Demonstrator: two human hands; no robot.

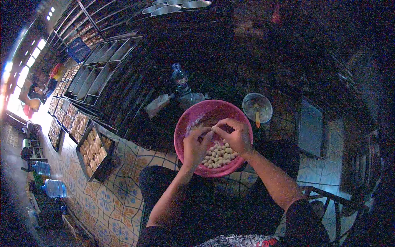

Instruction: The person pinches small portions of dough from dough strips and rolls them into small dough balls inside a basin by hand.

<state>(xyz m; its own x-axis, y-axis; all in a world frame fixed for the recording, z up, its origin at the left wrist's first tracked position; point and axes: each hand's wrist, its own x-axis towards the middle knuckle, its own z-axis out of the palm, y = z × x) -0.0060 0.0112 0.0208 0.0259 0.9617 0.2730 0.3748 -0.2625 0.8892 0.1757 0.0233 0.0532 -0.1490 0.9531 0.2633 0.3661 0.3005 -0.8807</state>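
Observation:
A pink plastic basin (180, 153) stands in front of me, between my knees. Small pale, rounded pieces (219, 155), like little eggs, are heaped in its near part. Over the basin, my left hand (195, 145) and my right hand (237, 138) meet fingertip to fingertip. Both are closed in a pinch on one small pale piece (213, 129), mostly covered by the fingers. Some darker stuff lies at the basin's far side, too dim to name.
Right of the basin sits a pale bowl (249, 102) with an orange-handled utensil (257, 118). Beyond the basin stands a plastic bottle (180, 78). On the tiled floor (119, 185) to the left are a tray of buns (109, 156) and large water bottles (54, 188). Metal pans (96, 80) are behind.

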